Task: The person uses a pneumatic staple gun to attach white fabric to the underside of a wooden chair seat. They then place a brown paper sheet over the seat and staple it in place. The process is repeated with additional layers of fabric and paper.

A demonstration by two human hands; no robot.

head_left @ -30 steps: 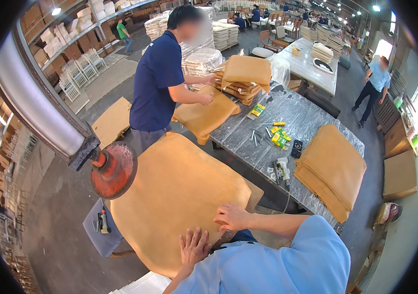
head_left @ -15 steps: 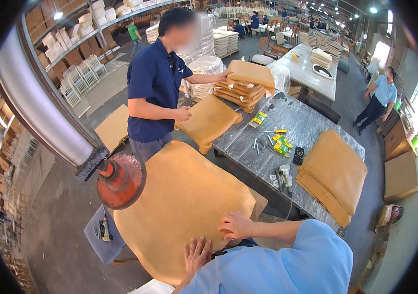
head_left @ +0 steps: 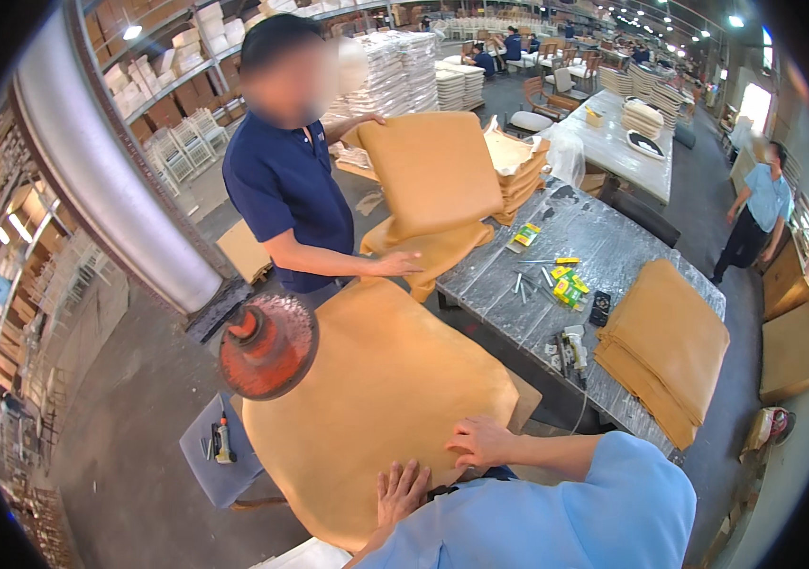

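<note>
In front of me lies a large tan leather-like cover (head_left: 376, 389) over a broad padded shape. My left hand (head_left: 403, 491) rests flat on its near edge, fingers spread. To its right, my right hand (head_left: 480, 443) has its fingers bent over the same near edge, apparently gripping it; the thumb side is partly hidden. At the far left of the cover sits a worn red disc with a cone-shaped hub (head_left: 270, 349); whether it touches the cover I cannot tell. Across from me a co-worker (head_left: 295, 190) holds a tan cushion (head_left: 433, 175) up by its top edge.
On the grey-topped table (head_left: 480, 275) at right lie stacked tan sheets (head_left: 665, 346), a staple gun (head_left: 572, 348) and small yellow-green packs (head_left: 568, 287). A grey seat (head_left: 201, 446) with another tool (head_left: 223, 443) stands at left, near a pillar (head_left: 120, 161). Another person (head_left: 760, 204) stands far right.
The co-worker has lifted the tan cushion off the pile and tilted it upright, the other hand reaching down toward my cover. My hands keep their places on it; the whole view has shifted slightly.
</note>
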